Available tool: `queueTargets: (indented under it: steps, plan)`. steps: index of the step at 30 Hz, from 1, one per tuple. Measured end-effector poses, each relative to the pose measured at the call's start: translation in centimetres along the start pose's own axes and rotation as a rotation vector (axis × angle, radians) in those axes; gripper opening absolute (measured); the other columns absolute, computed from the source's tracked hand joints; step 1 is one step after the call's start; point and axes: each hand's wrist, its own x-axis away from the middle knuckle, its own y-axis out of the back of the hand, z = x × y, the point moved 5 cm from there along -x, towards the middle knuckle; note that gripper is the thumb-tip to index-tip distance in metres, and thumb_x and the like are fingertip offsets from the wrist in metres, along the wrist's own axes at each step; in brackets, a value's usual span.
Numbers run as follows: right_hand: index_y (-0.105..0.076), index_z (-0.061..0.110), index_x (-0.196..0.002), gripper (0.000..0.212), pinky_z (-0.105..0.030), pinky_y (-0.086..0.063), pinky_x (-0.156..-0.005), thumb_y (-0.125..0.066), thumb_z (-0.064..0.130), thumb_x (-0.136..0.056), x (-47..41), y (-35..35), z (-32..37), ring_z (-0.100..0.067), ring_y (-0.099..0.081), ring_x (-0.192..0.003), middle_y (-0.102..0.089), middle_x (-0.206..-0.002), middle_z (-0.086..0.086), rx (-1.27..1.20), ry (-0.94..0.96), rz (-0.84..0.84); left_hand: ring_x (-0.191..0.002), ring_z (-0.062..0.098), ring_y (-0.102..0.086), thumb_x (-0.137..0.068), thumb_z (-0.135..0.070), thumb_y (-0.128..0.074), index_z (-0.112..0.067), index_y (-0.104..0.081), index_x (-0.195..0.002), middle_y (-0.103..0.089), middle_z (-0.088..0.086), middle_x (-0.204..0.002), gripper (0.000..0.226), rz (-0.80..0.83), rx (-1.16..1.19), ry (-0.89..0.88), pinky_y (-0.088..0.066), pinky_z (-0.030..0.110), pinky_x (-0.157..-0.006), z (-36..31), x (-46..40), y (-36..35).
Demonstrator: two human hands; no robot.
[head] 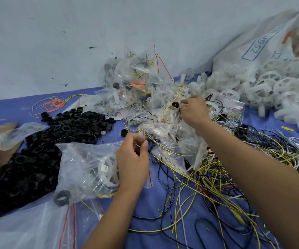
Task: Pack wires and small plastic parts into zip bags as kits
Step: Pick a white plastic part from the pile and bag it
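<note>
Zip bag at centre of tabletop, mouth pinched open at red seal by left hand, ready for filling. Right hand beyond, fingers curled, apparently pinching black ring with yellow wire. Finished kits piled behind, out of the way.

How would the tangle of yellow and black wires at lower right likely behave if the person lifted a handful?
The wire tangle would probably come up floppy, since the strands lie in loose curves on the blue table cover. Neighbouring strands would likely drag along, as they cross and loop through each other. It looks light: the wires are thin.
</note>
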Motion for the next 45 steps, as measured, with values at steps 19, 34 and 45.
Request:
queueTargets:
  steps: [19, 34, 45]
  plan:
    - [-0.061, 0.012, -0.137, 0.036, -0.043, -0.039, -0.115, -0.048, 0.014, -0.103, 2.7, 4.1, 0.8, -0.025, -0.048, -0.135, -0.052, -0.145, -0.008, -0.550, -0.007, -0.283, -0.061, 0.010, -0.056, -0.093, -0.006, -0.068, -0.025, -0.056, -0.083, -0.061, -0.008, -0.071, 0.024, -0.005, 0.015, -0.006, -0.040, 0.017, -0.059, 0.0, 0.1, 0.1]
    - [-0.069, 0.008, -0.098, 0.013, -0.022, -0.057, -0.064, -0.060, -0.002, -0.097, 16.8, -3.2, 3.7, -0.013, -0.062, -0.066, -0.070, -0.088, -0.006, -1.495, -0.287, 0.102, -0.062, 0.013, -0.057, -0.096, -0.010, -0.063, -0.025, -0.058, -0.089, -0.064, -0.007, -0.078, 0.018, -0.225, 0.267, 0.114, -0.048, 0.031, -0.058, 0.7, 0.0, 1.5]
    - [-0.073, 0.015, -0.095, 0.008, -0.026, -0.046, -0.048, -0.068, 0.009, -0.094, 16.7, -4.2, 3.2, -0.020, -0.053, -0.053, -0.068, -0.071, -0.009, -1.082, -0.044, 0.193, -0.061, 0.016, -0.058, -0.095, -0.014, -0.061, -0.032, -0.055, -0.088, -0.063, -0.005, -0.076, 0.020, -0.342, 0.245, -0.022, -0.046, 0.028, -0.058, -1.1, -0.3, 3.2]
